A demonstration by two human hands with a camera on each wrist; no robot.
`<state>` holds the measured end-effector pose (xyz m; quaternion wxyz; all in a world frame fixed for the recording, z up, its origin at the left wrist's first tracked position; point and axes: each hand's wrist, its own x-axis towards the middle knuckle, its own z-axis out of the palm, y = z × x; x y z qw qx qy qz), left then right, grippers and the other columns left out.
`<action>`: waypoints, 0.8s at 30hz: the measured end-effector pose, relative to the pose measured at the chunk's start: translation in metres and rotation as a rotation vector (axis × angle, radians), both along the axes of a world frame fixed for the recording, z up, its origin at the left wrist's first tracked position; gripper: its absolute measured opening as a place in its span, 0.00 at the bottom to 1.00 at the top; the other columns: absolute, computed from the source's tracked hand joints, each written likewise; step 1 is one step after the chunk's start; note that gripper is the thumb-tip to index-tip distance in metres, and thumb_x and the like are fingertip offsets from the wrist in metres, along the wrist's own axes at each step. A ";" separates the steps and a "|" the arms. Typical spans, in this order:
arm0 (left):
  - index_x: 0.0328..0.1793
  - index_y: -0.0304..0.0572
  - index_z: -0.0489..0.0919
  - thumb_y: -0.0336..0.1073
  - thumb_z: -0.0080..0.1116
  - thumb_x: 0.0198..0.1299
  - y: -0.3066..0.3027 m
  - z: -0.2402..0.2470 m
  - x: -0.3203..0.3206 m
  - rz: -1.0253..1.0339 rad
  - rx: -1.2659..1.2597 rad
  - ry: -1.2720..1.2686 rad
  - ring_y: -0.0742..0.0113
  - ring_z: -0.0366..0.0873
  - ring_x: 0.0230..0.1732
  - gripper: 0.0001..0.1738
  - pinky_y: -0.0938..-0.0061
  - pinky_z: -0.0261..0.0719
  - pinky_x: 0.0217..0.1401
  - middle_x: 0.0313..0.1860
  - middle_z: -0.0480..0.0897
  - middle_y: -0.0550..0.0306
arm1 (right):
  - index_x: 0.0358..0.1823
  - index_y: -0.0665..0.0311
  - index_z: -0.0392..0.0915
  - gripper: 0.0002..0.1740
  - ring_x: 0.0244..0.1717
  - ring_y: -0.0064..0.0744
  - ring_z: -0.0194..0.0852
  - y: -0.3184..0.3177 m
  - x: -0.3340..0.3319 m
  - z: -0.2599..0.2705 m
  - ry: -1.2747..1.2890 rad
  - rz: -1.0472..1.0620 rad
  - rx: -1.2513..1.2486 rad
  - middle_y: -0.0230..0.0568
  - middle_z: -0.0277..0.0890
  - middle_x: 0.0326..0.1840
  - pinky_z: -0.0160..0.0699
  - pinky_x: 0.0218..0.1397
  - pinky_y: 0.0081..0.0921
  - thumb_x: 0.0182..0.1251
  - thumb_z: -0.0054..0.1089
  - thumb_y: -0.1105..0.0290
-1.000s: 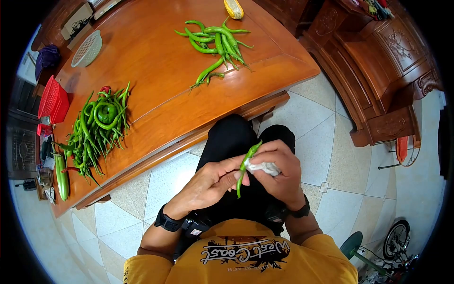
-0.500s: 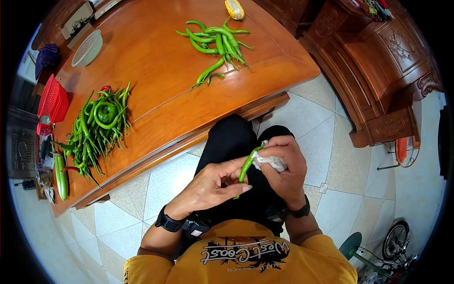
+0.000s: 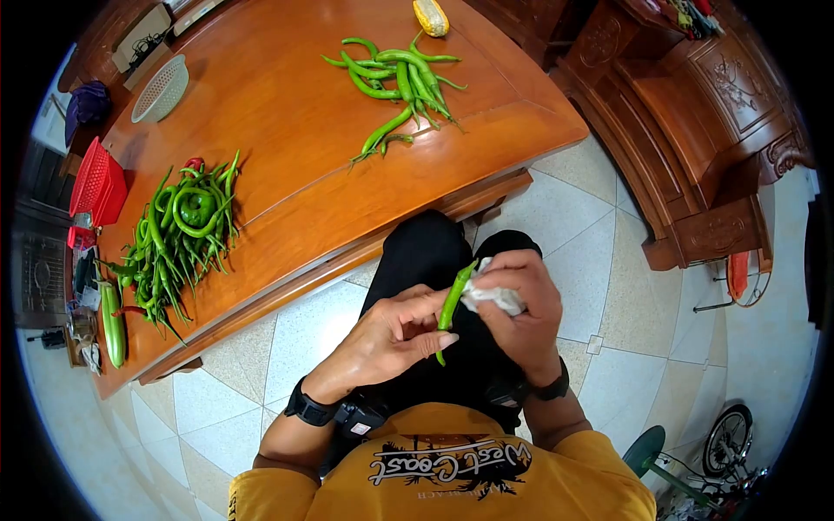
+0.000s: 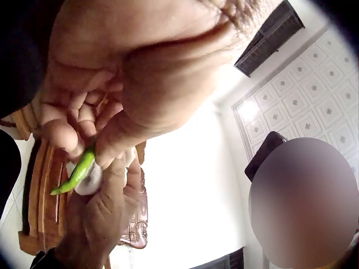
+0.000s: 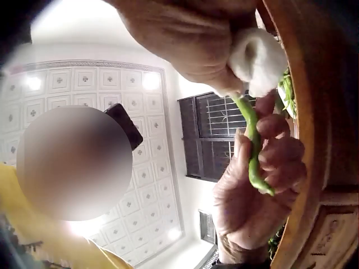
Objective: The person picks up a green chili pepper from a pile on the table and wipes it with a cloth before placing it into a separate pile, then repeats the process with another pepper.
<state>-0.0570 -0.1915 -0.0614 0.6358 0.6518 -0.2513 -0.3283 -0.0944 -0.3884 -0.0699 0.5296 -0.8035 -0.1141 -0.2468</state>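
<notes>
Over the lap, the left hand (image 3: 382,339) pinches a slim green chili pepper (image 3: 452,304) between thumb and fingers. The right hand (image 3: 532,304) grips a crumpled white cloth (image 3: 497,300) right beside the pepper's upper part. In the left wrist view, one end of the pepper (image 4: 77,178) sticks out past the fingers, with the cloth (image 4: 90,182) behind it. From the right wrist, the pepper (image 5: 252,137) runs from the right fingertips and cloth (image 5: 261,61) down across the left fingers.
On the wooden table (image 3: 278,95) lie a small group of green chili peppers (image 3: 404,78) and a larger pile (image 3: 178,234) at left. A corn cob (image 3: 430,17), a pale basket (image 3: 161,89), a red basket (image 3: 98,182) and a long green vegetable (image 3: 113,326) are also there.
The right hand with the cloth has shifted slightly right. The left thumb has moved lower along the pepper, whose tilt changed and came back more upright. The things on the table have not moved.
</notes>
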 end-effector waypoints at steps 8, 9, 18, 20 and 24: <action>0.64 0.39 0.73 0.28 0.60 0.63 -0.010 0.004 -0.005 0.006 -0.078 0.292 0.79 0.72 0.32 0.22 0.82 0.74 0.34 0.35 0.75 0.63 | 0.45 0.67 0.76 0.12 0.41 0.32 0.79 0.003 -0.004 -0.006 -0.009 -0.011 0.245 0.45 0.78 0.43 0.76 0.44 0.24 0.59 0.62 0.78; 0.63 0.38 0.74 0.28 0.60 0.63 -0.010 0.001 -0.006 -0.013 -0.079 0.304 0.79 0.72 0.32 0.21 0.82 0.74 0.34 0.35 0.75 0.63 | 0.44 0.68 0.77 0.12 0.40 0.32 0.79 0.004 -0.003 -0.008 -0.013 0.020 0.230 0.45 0.79 0.42 0.76 0.43 0.24 0.59 0.63 0.78; 0.54 0.34 0.76 0.28 0.56 0.66 -0.007 -0.002 -0.005 -0.018 -0.093 0.270 0.77 0.75 0.33 0.12 0.81 0.78 0.35 0.36 0.77 0.60 | 0.41 0.66 0.82 0.10 0.45 0.30 0.72 0.014 -0.002 -0.009 0.033 0.108 0.079 0.43 0.73 0.46 0.73 0.46 0.23 0.57 0.64 0.79; 0.56 0.35 0.75 0.28 0.56 0.66 -0.006 0.001 -0.002 -0.015 -0.114 0.269 0.77 0.76 0.34 0.13 0.81 0.78 0.36 0.37 0.79 0.60 | 0.44 0.65 0.83 0.12 0.45 0.30 0.73 0.013 -0.002 -0.010 0.041 0.137 0.037 0.42 0.68 0.50 0.73 0.47 0.22 0.57 0.63 0.81; 0.60 0.36 0.75 0.27 0.55 0.66 -0.001 0.002 0.002 0.012 -0.149 0.275 0.78 0.76 0.34 0.16 0.81 0.78 0.36 0.39 0.80 0.60 | 0.46 0.64 0.82 0.14 0.45 0.33 0.74 0.016 -0.002 -0.001 0.052 0.159 0.042 0.43 0.70 0.48 0.74 0.46 0.24 0.57 0.64 0.80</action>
